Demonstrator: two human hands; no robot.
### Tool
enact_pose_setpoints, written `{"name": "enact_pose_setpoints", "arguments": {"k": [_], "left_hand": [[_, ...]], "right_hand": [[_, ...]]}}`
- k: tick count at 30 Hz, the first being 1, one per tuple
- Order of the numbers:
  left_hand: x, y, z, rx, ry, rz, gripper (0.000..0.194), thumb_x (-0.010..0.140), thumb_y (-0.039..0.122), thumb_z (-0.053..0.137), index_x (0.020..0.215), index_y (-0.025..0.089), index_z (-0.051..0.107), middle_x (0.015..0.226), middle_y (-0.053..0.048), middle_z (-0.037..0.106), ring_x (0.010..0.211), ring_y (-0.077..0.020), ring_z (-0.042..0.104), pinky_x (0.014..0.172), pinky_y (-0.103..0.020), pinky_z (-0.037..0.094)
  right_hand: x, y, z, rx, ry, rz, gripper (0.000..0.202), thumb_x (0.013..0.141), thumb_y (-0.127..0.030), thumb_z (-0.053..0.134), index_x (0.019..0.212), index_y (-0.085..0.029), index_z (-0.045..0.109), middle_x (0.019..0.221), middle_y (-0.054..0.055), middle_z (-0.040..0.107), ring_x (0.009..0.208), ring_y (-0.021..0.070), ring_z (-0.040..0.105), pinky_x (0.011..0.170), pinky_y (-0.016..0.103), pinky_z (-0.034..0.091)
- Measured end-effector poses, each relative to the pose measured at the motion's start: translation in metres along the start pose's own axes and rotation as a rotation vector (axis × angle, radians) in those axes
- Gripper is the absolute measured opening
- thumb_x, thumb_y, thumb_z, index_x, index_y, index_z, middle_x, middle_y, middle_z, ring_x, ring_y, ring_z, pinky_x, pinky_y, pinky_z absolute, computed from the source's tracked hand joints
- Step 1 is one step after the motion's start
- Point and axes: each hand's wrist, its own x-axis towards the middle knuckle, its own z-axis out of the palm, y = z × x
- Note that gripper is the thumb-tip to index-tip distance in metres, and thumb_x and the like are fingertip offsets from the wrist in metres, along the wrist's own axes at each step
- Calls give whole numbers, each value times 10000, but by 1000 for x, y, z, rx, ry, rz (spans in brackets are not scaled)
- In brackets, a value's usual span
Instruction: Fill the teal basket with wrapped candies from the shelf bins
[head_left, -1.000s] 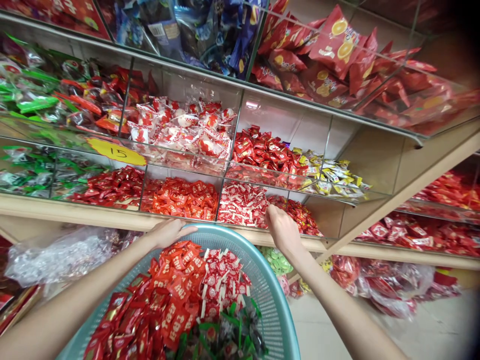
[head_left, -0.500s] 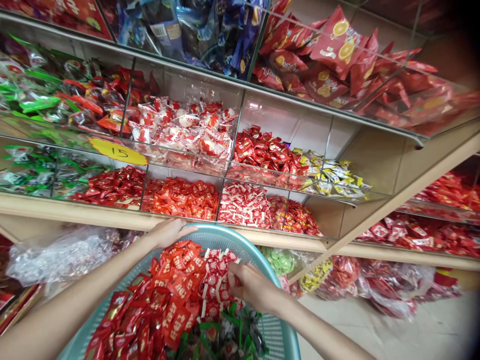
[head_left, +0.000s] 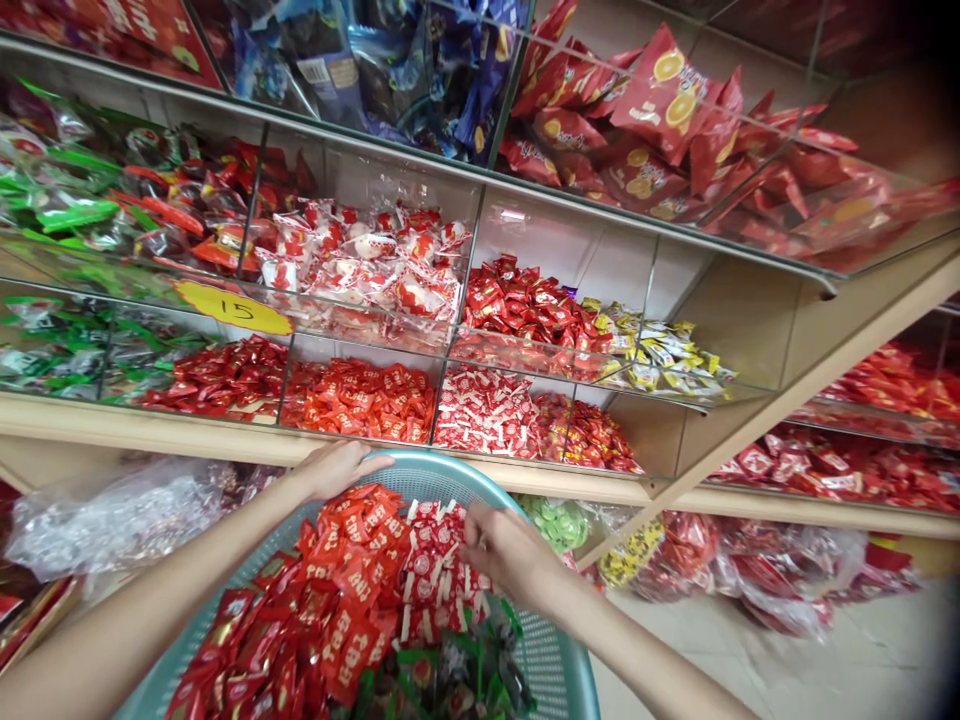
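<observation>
A teal plastic basket (head_left: 536,520) sits low in front of me, filled with wrapped candies. My left hand (head_left: 334,470) grips its far rim, thumb along the edge. My right hand (head_left: 506,550) is curled closed above the red-and-white candies (head_left: 427,570) at the basket's right side; anything inside its fingers is hidden. Orange-red candies (head_left: 356,570) lie left of those, dark red packets (head_left: 259,650) farther left, and green-and-dark wrapped candies (head_left: 450,670) at the near right.
A wooden shelf edge (head_left: 150,425) runs just beyond the basket, below clear bins of red-and-white candies (head_left: 484,405) and orange-red candies (head_left: 367,395). A yellow tag (head_left: 232,306) reads 15. Plastic bags (head_left: 112,515) of goods lie under the shelf. Tiled floor (head_left: 705,650) shows at right.
My right hand has risen slightly from among the red-and-white candies, its fingers more tightly curled. My left hand stays on the basket rim. The view has shifted a little.
</observation>
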Motion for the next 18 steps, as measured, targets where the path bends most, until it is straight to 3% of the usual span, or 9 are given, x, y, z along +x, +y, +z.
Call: {"name": "enact_pose_setpoints", "arguments": {"k": [5,8,12,18], "left_hand": [[-1,1,-1,12,-7,3,651,823,697,199,652,197,581,698,-64,655,665,-206,612,645,-271,390],[-1,0,-1,29,-8,-5,655,822,700,191,659,199,581,710,-73,662,675,-216,618,643,-276,393],[-1,-1,1,23,19,4,653,825,693,190,678,205,598,735,-78,677,690,-217,624,631,-270,387],[-1,-1,0,23,9,2,658,824,696,183,693,209,605,747,-75,678,698,-225,625,641,-276,393]], "right_hand": [[29,21,-41,6,298,-98,44,795,-163,482,778,-204,474,682,-32,541,586,107,466,555,205,290],[56,45,-56,-132,418,-54,96,788,-112,447,800,-204,470,724,-14,557,610,121,484,567,215,287],[81,74,-61,-277,387,-11,125,777,-81,462,812,-201,471,816,12,578,721,133,526,601,216,297],[91,94,-57,-315,359,44,113,781,-115,520,852,-195,482,880,23,577,787,136,531,609,218,299]]}}
